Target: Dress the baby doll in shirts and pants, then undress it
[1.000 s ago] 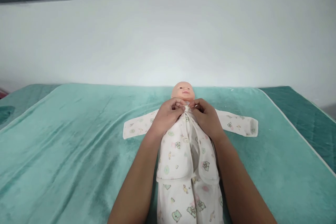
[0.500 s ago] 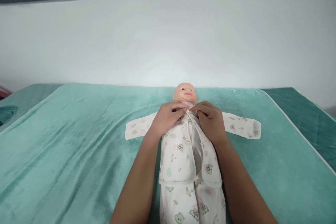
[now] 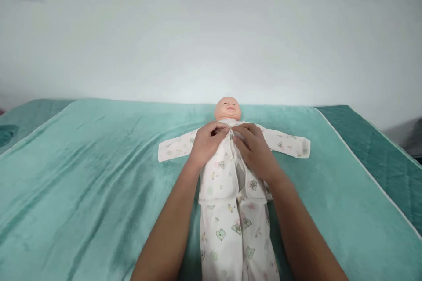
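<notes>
Since half a second ago, the right hand (image 3: 253, 148) has uncurled somewhat, its thumb now stretched along the front of the baby jacket (image 3: 218, 184), and more of the trousers (image 3: 220, 248) shows. Between the two hands, the jacket's neckline is met by the fingertips of both: the left hand (image 3: 207, 142) pinches the cloth between thumb and finger, while the right touches it with thumb and forefinger parted; whether it grips cannot be told. Nearer than the hands, the printed front flaps spread apart, with the trousers below them between the forearms. The doll (image 3: 227, 109) lies face up, its bald head just beyond the fingers, and one jacket sleeve reaches outward past each hand. Under everything is a turquoise plush blanket (image 3: 82, 175), creased left of the left hand. Well to the right of the right hand lies a darker quilted cover (image 3: 369, 158); a white wall (image 3: 211, 48) stands beyond both hands.
</notes>
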A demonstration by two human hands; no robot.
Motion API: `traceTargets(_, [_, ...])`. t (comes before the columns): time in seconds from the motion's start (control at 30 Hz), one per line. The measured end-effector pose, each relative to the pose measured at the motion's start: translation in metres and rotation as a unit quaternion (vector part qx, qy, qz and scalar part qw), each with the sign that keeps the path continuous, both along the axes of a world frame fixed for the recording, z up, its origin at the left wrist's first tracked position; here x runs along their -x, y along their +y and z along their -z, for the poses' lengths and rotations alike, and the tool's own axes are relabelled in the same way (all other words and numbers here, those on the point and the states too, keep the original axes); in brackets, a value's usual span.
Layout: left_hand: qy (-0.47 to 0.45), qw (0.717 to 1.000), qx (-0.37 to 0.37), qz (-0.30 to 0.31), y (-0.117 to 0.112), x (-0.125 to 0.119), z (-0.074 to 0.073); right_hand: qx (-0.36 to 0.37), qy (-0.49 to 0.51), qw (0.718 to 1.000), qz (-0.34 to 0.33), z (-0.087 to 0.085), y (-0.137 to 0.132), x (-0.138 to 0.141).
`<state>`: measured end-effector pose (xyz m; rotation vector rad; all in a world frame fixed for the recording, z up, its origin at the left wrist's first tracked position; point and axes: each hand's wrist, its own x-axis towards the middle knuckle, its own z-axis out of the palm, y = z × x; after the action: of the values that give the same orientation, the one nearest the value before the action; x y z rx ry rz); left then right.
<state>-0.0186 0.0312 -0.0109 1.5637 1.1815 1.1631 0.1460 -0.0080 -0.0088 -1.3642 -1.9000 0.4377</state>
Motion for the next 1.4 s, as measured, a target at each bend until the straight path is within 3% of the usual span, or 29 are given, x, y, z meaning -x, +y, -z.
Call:
traceTargets(0.2, [-0.008, 0.999, -0.019, 0.03, -0.015, 0.007, 0.005, -0.034, -0.044, 0.99, 0.129, 0.009, -0.011, 0.012])
traceTargets(0.3, [0.017, 0.998, -0.04, 0.045, -0.014, 0.009, 0.006, -0.023, -0.05, 0.987, 0.153, 0.007, -0.009, 0.013])
traceTargets(0.5, [0.027, 0.994, -0.02, 0.101, -0.012, 0.015, 0.003, 0.092, 0.031, 0.991, 0.091, -0.013, -0.01, 0.0])
traceTargets(0.7, [0.052, 0.996, -0.01, 0.077, -0.013, 0.013, 0.001, 0.197, 0.178, 0.962, 0.061, -0.022, -0.011, -0.01])
traceTargets(0.8, [0.069, 0.994, -0.028, 0.079, -0.014, 0.012, -0.001, 0.195, 0.218, 0.953, 0.077, -0.021, -0.014, -0.002])
traceTargets(0.93, [0.088, 0.992, -0.034, 0.081, -0.016, 0.013, -0.005, 0.173, 0.195, 0.96, 0.107, -0.019, -0.019, 0.008])
traceTargets(1.4, [0.062, 0.997, 0.011, 0.048, -0.025, 0.001, -0.011, 0.158, 0.244, 0.955, 0.063, -0.007, -0.019, 0.004])
